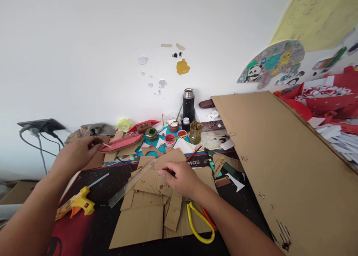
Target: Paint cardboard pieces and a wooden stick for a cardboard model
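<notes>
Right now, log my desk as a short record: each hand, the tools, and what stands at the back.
Left hand: fingertips at a pale stick, by the red boat-shaped piece
Right hand: over the cardboard pieces, fingers curled, grip unclear
Tools: yellow glue gun at left; clear ruler partly on cardboard
Back: black flask, small pots

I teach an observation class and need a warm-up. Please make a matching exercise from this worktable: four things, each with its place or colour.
1. left hand
2. glue gun
3. flask
4. ruler

A. mostly black, upright by the wall
B. clear, lying across cardboard pieces
C. yellow and orange
D. by a pink boat-shaped piece

Pairs: 1-D, 2-C, 3-A, 4-B
</notes>
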The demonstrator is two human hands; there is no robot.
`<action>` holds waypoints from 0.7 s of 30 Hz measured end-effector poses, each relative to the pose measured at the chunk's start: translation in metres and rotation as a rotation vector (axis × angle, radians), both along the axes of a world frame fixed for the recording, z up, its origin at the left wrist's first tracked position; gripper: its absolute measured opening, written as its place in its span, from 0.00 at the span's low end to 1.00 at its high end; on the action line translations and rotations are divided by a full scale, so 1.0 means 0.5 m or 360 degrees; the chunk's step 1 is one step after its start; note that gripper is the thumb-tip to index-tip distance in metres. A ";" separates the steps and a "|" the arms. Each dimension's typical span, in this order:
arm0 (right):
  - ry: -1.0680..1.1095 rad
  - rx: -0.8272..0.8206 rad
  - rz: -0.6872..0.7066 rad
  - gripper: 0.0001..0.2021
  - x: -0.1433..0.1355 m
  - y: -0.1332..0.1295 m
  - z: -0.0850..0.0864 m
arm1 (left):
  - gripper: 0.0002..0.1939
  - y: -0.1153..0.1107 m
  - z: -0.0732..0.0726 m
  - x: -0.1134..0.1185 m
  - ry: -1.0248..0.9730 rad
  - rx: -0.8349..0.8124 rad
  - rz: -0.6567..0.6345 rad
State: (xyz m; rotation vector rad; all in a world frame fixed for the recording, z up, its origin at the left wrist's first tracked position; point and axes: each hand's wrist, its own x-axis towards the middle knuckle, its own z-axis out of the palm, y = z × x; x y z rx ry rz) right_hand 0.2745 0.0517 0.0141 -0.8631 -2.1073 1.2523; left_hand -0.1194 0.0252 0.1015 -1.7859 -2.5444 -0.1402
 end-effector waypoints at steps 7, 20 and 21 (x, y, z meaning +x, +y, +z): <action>0.0156 -0.0254 -0.0119 0.12 -0.001 0.001 0.003 | 0.22 -0.047 -0.027 0.219 -0.1151 0.0535 -0.0049; 0.0191 -0.0426 -0.0185 0.14 0.007 0.016 0.012 | 0.19 -0.049 -0.156 0.369 -0.1714 0.0667 -0.0094; 0.0174 -0.0400 -0.0173 0.13 0.005 0.014 0.014 | 0.19 -0.053 -0.159 0.373 -0.1698 0.0638 -0.0109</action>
